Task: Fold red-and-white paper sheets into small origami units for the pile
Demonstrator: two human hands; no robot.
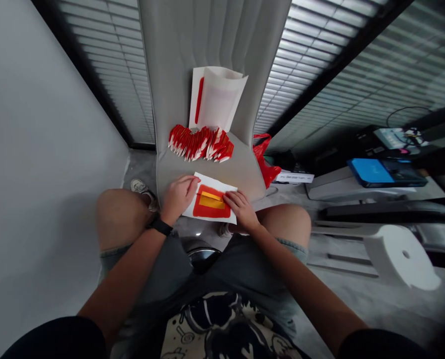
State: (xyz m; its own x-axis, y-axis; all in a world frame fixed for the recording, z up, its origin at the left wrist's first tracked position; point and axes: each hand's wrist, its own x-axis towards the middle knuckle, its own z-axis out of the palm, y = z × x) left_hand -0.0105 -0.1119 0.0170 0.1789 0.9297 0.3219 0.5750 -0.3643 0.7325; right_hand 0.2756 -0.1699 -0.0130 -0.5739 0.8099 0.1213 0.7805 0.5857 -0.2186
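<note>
A white paper sheet [190, 209] with a red-orange block and a yellow strip and rectangle in its middle lies at the front edge of the chair seat, between my two hands. At its left edge, my left hand [178, 197] has its fingers closed on the paper. The fingers of my right hand [241, 208] rest over the right edge, beside the yellow strip, gripping the sheet; the thumb is hidden. Farther back on the seat stands a row of several folded red-and-white paper pieces [200, 143]. Behind them, curled white sheets [220, 99] with a red stripe lean against the backrest.
The grey chair [215, 30] stands before window blinds. A red plastic bag [266, 157] hangs or lies right of the seat, near a white box [294, 177]. On the right are a white stool [401, 254] and a blue box [370, 172]. A wall [39, 149] bounds the left.
</note>
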